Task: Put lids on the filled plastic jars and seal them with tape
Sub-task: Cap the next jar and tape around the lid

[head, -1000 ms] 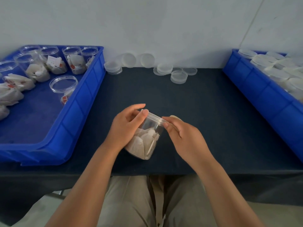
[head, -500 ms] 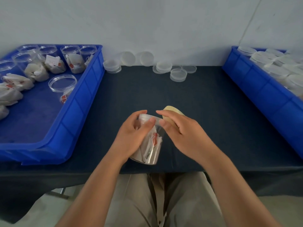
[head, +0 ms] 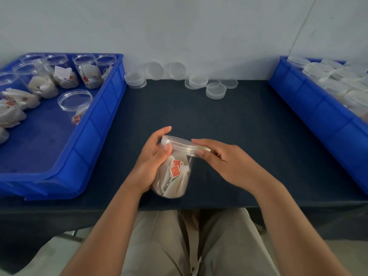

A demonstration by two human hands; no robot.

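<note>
Several open-topped clear jars (head: 75, 102) of white sachets stand in the blue plastic tray (head: 95, 124) at the desk's left edge, none with a lid yet. Along the desk's back edge lie loose transparent lids (head: 216, 90), some stacked and some leaning on the wall. The second blue tray (head: 318, 108) at the right edge holds capped jars (head: 338, 76), which look finished, though any tape on them is too small to make out.

One clear plastic jar (head: 175, 176), filled with white sachets bearing red tags, is in work near the middle of the desk's front edge. It is tilted, its top pointing away from the person. Its flat clear lid (head: 179, 144) is already seated on the mouth. The left hand (head: 151, 164) is curled round the jar's body, thumb up against the lid's rim. The right hand (head: 225, 162) pinches the lid's right edge between forefinger and thumb, the other fingers loosely extended.

So capping appears done for this jar, and sealing looks like the step in hand. A pale yellowish sliver shows beside the right fingertips (head: 196, 140); whether it is tape, and whether any strip lies over the seam, cannot be told. Judging by the left tray, a good share of the batch remains to be lidded and taped.
</note>
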